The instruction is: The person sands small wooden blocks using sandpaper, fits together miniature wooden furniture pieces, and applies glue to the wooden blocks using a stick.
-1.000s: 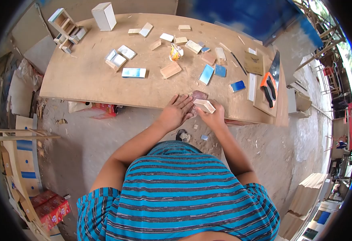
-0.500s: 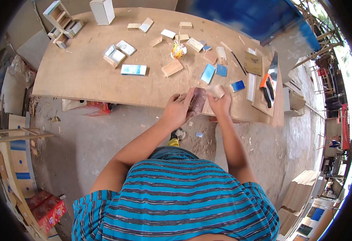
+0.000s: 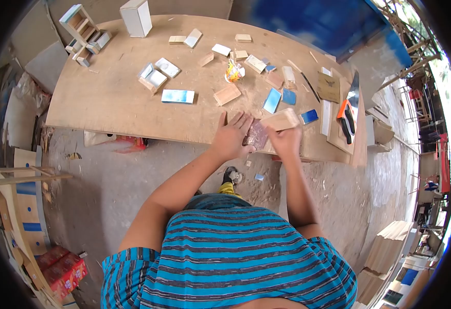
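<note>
My left hand [image 3: 230, 139] lies flat at the table's front edge, fingers stretched out, its edge and thumb against a dusty reddish-brown piece of sandpaper [image 3: 257, 135]. Just to the right, my right hand [image 3: 288, 143] is closed on a small pale wooden block [image 3: 282, 119], raised at a tilt by the sandpaper's right side. A dark blue block [image 3: 309, 116] lies right of that hand. Beyond the hands are a light blue block [image 3: 272, 100], a smaller blue piece [image 3: 288, 96] and a bare wooden block [image 3: 227, 95].
A handsaw [image 3: 346, 121] with an orange and black handle lies on boards at the right. A patterned cup [image 3: 234, 72] holding sticks stands mid-table among several blocks. Farther left are a blue-white block [image 3: 178, 96], a white box [image 3: 136, 19] and a small wooden model [image 3: 84, 33].
The wooden block in my right hand has tilted and shows more of its broad face. My left hand's fingers have spread and flattened. The whole view has shifted slightly.
</note>
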`<state>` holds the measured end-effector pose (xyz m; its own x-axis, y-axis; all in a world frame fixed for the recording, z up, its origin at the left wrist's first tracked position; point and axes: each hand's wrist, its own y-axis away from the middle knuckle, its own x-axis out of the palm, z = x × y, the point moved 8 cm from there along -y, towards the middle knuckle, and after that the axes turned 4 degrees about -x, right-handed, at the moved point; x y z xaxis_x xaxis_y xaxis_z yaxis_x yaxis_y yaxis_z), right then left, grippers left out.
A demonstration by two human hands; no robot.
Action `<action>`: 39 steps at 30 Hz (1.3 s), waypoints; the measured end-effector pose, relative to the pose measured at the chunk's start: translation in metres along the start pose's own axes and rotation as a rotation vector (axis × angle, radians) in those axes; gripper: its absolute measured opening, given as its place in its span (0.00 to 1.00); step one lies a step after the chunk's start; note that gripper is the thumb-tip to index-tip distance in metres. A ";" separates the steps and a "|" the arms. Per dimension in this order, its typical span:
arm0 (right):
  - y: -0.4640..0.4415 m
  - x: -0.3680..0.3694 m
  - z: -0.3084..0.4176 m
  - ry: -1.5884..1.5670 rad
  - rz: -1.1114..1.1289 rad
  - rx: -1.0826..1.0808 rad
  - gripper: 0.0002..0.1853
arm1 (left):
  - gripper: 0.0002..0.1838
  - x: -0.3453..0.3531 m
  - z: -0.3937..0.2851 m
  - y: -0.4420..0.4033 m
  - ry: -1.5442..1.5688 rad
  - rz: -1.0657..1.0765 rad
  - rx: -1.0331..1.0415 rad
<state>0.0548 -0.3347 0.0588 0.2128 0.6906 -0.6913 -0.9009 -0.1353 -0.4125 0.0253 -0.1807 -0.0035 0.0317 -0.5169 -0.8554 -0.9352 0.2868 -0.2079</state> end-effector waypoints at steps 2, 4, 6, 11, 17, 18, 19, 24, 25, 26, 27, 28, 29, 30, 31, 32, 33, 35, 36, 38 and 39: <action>0.016 0.029 -0.028 0.268 0.105 0.003 0.10 | 0.50 -0.004 0.002 0.000 -0.017 -0.023 -0.011; 0.020 0.035 -0.035 0.201 0.172 0.069 0.12 | 0.48 -0.004 -0.003 0.007 -0.023 -0.068 0.005; 0.031 0.039 -0.042 0.081 0.166 0.128 0.14 | 0.47 0.009 -0.005 0.012 -0.153 -0.079 0.011; 0.055 0.044 -0.024 -0.012 0.043 -0.034 0.16 | 0.45 0.012 -0.008 0.013 -0.193 -0.011 0.001; 0.011 0.053 -0.042 0.217 0.130 0.056 0.17 | 0.43 0.017 -0.007 0.015 -0.176 -0.017 -0.016; 0.026 0.058 -0.047 0.235 0.166 0.042 0.17 | 0.44 0.019 -0.007 0.015 -0.178 -0.009 -0.015; 0.041 0.061 -0.048 0.253 0.198 0.024 0.17 | 0.44 0.018 -0.006 0.014 -0.182 -0.006 -0.013; 0.017 0.052 -0.049 0.353 0.119 0.091 0.17 | 0.44 0.017 -0.005 0.012 -0.198 0.010 0.002; 0.008 0.052 -0.050 0.306 0.121 0.102 0.17 | 0.44 0.018 -0.005 0.013 -0.191 0.005 -0.001; 0.004 0.051 -0.049 0.256 0.125 0.120 0.17 | 0.44 0.019 -0.004 0.015 -0.185 -0.005 -0.003; 0.003 0.050 -0.048 0.208 0.124 0.139 0.16 | 0.44 0.020 -0.004 0.015 -0.179 -0.016 -0.001; 0.012 0.054 -0.051 0.302 0.221 0.211 0.15 | 0.44 0.018 -0.005 0.014 -0.170 -0.028 0.002; 0.026 0.052 -0.039 0.210 0.178 0.147 0.15 | 0.44 0.018 -0.004 0.013 -0.189 -0.008 -0.003; 0.048 0.050 -0.027 0.118 0.130 0.081 0.15 | 0.44 0.017 -0.005 0.015 -0.211 0.010 -0.004; 0.054 0.048 -0.017 0.028 0.084 0.014 0.14 | 0.44 0.016 -0.005 0.013 -0.232 0.027 -0.007; 0.046 0.050 -0.018 0.101 0.146 0.002 0.14 | 0.44 0.015 -0.005 0.011 -0.210 0.011 -0.011; 0.035 0.050 -0.027 0.161 0.135 0.047 0.14 | 0.44 0.016 -0.006 0.013 -0.190 0.003 -0.011; 0.001 0.052 -0.047 0.283 0.114 0.136 0.14 | 0.44 0.015 -0.006 0.012 -0.166 -0.014 -0.011; -0.003 0.051 -0.043 0.217 0.132 0.113 0.16 | 0.44 0.014 -0.006 0.012 -0.162 -0.019 -0.017; 0.020 0.062 -0.056 0.243 0.188 0.122 0.17 | 0.44 0.015 -0.007 0.013 -0.160 -0.006 -0.020; 0.030 0.065 -0.059 0.258 0.211 0.118 0.17 | 0.44 0.015 -0.007 0.013 -0.166 0.004 -0.019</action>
<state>0.0640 -0.3357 -0.0332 0.0925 0.4519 -0.8872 -0.9695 -0.1623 -0.1837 0.0115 -0.1901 -0.0156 0.0842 -0.3751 -0.9231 -0.9418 0.2725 -0.1967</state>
